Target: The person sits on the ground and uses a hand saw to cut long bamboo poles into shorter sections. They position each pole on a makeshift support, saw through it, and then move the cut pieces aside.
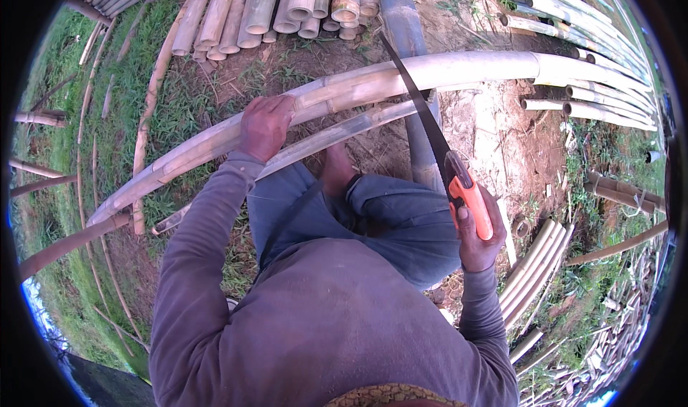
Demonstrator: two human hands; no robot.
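A long, pale bamboo pole runs across in front of me from the lower left to the upper right. My left hand grips it left of the middle, fingers curled over its top. In my right hand is a handsaw with an orange handle and a dark toothed blade. The blade slants across the pole, its tip reaching past the far side; whether it has cut in cannot be made out. A thinner bamboo length lies along the pole's near side. Beneath both runs a thick grey bamboo log.
Cut bamboo tubes are piled at the far side. More poles lie stacked at the far right, and slim lengths rest near my right forearm. Thin sticks and rails stand in grass at the left. My bare foot is close beneath the pole.
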